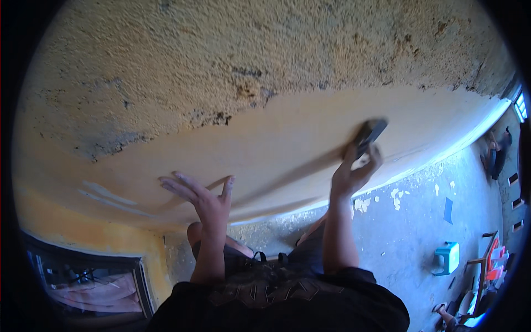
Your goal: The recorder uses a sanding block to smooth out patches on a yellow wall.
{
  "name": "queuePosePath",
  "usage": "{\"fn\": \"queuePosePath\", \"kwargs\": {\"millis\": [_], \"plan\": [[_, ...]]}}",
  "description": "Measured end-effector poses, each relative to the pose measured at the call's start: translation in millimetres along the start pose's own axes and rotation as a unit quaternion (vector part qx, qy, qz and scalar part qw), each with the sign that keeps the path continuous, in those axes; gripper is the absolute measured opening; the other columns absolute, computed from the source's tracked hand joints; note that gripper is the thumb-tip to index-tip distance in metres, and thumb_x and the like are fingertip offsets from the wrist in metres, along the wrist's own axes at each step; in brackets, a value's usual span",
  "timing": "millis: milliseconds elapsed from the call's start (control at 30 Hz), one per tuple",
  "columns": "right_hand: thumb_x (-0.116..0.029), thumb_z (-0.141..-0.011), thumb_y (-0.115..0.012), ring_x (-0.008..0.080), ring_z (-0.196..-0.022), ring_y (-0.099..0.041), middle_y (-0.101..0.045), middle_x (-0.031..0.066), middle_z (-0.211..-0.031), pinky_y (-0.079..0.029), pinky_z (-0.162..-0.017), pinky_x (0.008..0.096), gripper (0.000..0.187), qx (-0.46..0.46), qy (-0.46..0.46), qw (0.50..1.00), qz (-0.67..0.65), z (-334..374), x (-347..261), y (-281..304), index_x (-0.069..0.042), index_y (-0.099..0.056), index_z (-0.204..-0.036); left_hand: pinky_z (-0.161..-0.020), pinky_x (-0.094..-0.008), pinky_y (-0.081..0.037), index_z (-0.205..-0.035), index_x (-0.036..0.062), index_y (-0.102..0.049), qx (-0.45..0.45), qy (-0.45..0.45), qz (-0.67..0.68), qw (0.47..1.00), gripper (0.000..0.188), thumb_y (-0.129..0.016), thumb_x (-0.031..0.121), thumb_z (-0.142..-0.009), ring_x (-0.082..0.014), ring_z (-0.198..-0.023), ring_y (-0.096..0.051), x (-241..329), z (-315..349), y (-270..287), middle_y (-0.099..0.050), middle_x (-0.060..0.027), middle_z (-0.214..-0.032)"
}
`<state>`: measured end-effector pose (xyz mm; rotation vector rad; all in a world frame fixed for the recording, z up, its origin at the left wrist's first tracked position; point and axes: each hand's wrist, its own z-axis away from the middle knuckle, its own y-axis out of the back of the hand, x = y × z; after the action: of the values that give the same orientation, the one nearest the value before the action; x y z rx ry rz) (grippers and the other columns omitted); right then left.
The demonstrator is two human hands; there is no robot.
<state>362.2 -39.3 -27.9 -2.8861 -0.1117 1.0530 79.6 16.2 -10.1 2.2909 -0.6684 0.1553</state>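
In front of me stands a yellowish wall, with a smooth lower band [265, 138] below rough, pitted plaster [287, 44]. My left hand [207, 199] is open, its spread fingers reaching to the smooth band; whether the palm touches cannot be made out. Farther right, my right hand [357, 171] grips a dark rectangular block [369, 135], which looks like a sanding block. The block is at the smooth surface, slightly blurred, and its face toward the wall is hidden. Pale streaks [110, 199] mark the band left of my left hand.
A framed window [88, 288] is at lower left. White flakes [362, 205] lie on the grey floor [398, 238]. To the right are a blue sheet [448, 210], a turquoise stool [447, 258], a wooden frame with red items [491, 260], and a person [498, 152]. Another person's leg [445, 315] shows below.
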Motion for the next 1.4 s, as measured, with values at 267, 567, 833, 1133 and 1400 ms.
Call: {"fn": "queuePosePath", "kwargs": {"millis": [267,567,833,1133,1400], "plan": [[0.001,-0.081,-0.069,0.0299,-0.107,-0.052,-0.054,0.0162,-0.113,-0.042,-0.091,0.0401,0.041,-0.023,-0.023,0.999,0.015,8.1,1.2,6.6,-0.004,-0.054,-0.119,-0.105,-0.0693,-0.007,-0.147,0.0012,0.012,-0.015,0.005,0.015,1.000,0.121,-0.069,0.056,-0.077,-0.0613,-0.132,0.016,4.2,-0.5,2.2,0.023,-0.0395,-0.144],[-0.005,-0.085,-0.068,0.0249,-0.106,-0.052,-0.052,0.0139,-0.118,-0.041,-0.083,0.0342,0.037,-0.007,-0.056,0.998,0.012,-15.8,5.4,9.8,-0.005,-0.053,-0.118,-0.102,-0.0730,-0.006,-0.148,0.0002,0.009,0.006,-0.006,0.010,1.000,0.119,-0.066,0.060,-0.078,-0.0619,-0.132,0.015,-2.3,5.2,0.8,0.022,-0.0392,-0.144],[-0.018,-0.085,-0.071,0.0230,-0.096,-0.055,-0.058,0.0124,-0.110,-0.044,-0.079,0.0338,0.040,0.004,-0.027,1.000,0.012,-87.8,-29.3,6.6,-0.004,-0.053,-0.117,-0.100,-0.0749,-0.005,-0.149,0.0013,0.006,0.016,-0.008,0.005,1.000,0.115,-0.065,0.060,-0.079,-0.0626,-0.132,0.013,-6.1,4.9,-2.9,0.019,-0.0385,-0.146],[-0.008,-0.084,-0.070,0.0229,-0.102,-0.052,-0.054,0.0120,-0.114,-0.041,-0.079,0.0348,0.038,-0.031,0.033,0.999,0.003,-45.7,-30.1,-3.8,-0.006,-0.052,-0.116,-0.102,-0.0730,-0.008,-0.149,0.0010,0.004,0.008,-0.028,-0.015,0.999,0.107,-0.065,0.051,-0.083,-0.0625,-0.132,0.011,-7.8,14.5,-0.5,0.016,-0.0390,-0.146],[-0.008,-0.082,-0.072,0.0244,-0.098,-0.052,-0.054,0.0140,-0.109,-0.040,-0.072,0.0336,0.038,-0.051,0.094,0.994,0.022,10.4,-32.2,-10.1,-0.003,-0.050,-0.113,-0.104,-0.0699,-0.015,-0.149,0.0019,-0.013,-0.021,-0.008,-0.001,1.000,0.096,-0.068,0.045,-0.083,-0.0618,-0.134,0.004,-7.2,14.2,2.0,0.008,-0.0369,-0.149]]}}
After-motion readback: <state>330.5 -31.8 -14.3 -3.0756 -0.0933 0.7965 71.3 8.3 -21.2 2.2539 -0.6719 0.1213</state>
